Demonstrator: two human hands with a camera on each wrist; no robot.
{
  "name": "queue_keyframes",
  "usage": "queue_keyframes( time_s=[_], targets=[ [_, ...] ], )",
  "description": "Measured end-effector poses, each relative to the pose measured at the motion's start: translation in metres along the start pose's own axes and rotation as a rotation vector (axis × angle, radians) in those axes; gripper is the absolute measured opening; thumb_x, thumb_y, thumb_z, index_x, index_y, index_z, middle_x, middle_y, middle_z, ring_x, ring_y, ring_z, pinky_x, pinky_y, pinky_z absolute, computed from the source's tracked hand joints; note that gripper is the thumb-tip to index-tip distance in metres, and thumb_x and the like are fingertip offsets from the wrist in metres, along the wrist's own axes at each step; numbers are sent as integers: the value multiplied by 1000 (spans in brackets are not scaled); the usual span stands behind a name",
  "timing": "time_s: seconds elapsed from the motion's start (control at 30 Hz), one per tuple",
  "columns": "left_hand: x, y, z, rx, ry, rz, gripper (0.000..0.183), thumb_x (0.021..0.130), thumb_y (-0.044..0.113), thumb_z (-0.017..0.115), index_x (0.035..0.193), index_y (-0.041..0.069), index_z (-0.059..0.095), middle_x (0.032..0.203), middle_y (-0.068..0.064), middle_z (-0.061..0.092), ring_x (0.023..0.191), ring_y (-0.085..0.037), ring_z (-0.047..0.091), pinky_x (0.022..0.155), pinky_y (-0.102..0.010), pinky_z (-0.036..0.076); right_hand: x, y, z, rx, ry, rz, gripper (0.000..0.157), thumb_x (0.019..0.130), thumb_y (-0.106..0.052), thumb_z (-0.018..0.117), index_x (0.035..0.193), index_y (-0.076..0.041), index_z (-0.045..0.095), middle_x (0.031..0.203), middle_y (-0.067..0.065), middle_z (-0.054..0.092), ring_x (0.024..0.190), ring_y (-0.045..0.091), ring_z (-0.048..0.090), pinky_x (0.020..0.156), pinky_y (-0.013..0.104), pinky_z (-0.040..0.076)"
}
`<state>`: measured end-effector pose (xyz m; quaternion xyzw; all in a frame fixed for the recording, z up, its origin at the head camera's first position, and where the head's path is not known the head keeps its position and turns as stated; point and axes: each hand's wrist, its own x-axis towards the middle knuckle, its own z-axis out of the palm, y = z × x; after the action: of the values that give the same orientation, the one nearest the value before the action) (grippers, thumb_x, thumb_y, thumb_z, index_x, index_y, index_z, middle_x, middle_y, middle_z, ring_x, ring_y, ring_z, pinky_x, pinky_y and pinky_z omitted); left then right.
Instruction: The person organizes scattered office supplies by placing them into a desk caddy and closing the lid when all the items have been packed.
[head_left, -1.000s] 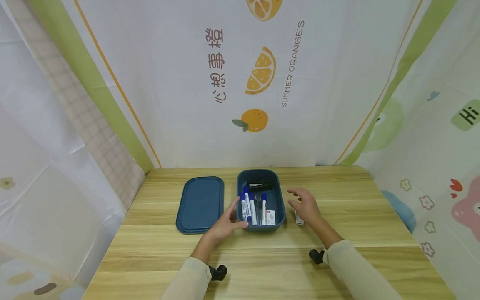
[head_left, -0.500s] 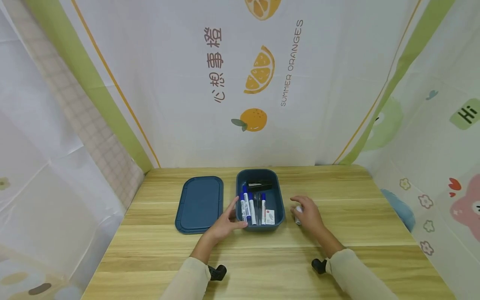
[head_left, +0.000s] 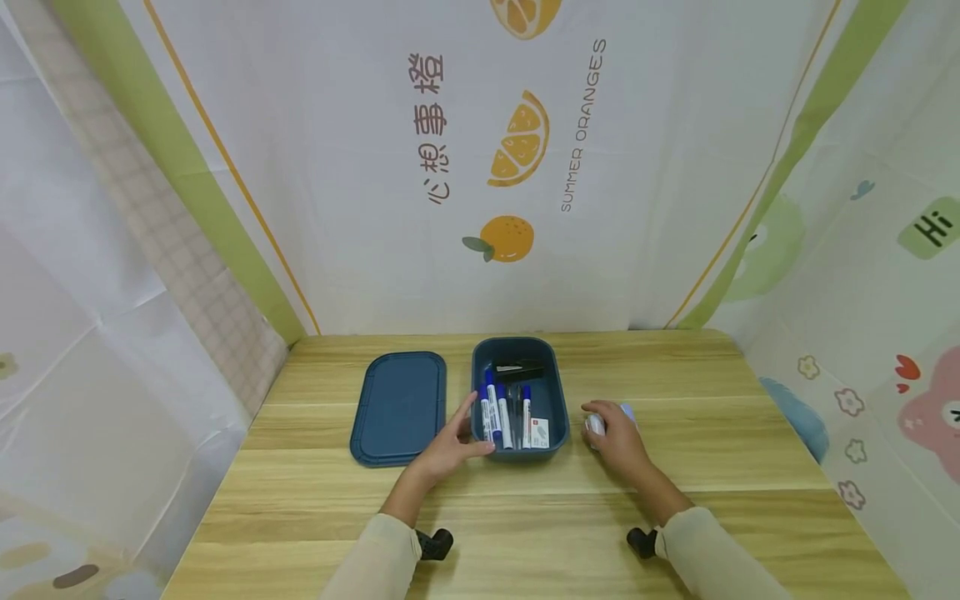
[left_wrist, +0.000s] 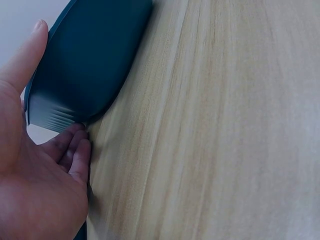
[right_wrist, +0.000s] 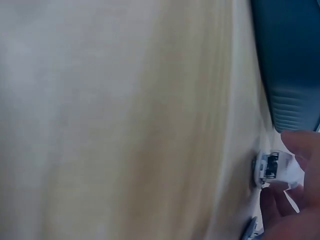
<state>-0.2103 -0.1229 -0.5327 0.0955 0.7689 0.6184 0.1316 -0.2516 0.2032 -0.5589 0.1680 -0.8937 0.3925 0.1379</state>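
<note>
A dark blue box (head_left: 557, 392) holds several white markers with blue caps (head_left: 493, 408), dark pens (head_left: 514, 417), a small white carton (head_left: 539, 433) and a black item (head_left: 519, 372). My left hand (head_left: 444, 454) spans its near left corner, thumb at the front rim and fingers along the left side. Right of the box, my right hand (head_left: 618, 437) pinches a small white object (head_left: 595, 424) with a black and metal end, seen between thumb and fingers in the right wrist view. A pale blue item (head_left: 628, 411) shows behind that hand, mostly hidden.
A flat dark blue lid (head_left: 399, 408) lies left of the box on the wooden table (head_left: 525, 525). A printed white curtain (head_left: 480, 292) hangs along the table's back edge, with more cloth at both sides.
My right hand has come down around the small white object and now pinches it. The pale blue item behind it has come into sight. My left hand stays at the box.
</note>
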Motion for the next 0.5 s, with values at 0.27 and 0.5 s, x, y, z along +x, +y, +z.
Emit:
queue_keyframes(
  time_s=[0.27, 0.5],
  targets=[
    [0, 0, 1, -3, -4, 7, 94, 90, 14, 72, 158, 22, 7, 149, -34, 25, 137, -47, 26, 107, -60, 24, -8, 7, -1, -20, -28, -32, 54, 72, 4, 79, 124, 3, 61, 120, 23, 62, 110, 41, 56, 90, 53, 44],
    [1, -1, 0, -11, 4, -10, 94, 90, 15, 72, 158, 26, 9, 149, -34, 25, 137, -47, 26, 107, -60, 24, -13, 6, -10, 18, -74, -67, 64, 70, 7, 80, 130, 6, 56, 122, 25, 60, 108, 39, 56, 88, 53, 45]
  ],
)
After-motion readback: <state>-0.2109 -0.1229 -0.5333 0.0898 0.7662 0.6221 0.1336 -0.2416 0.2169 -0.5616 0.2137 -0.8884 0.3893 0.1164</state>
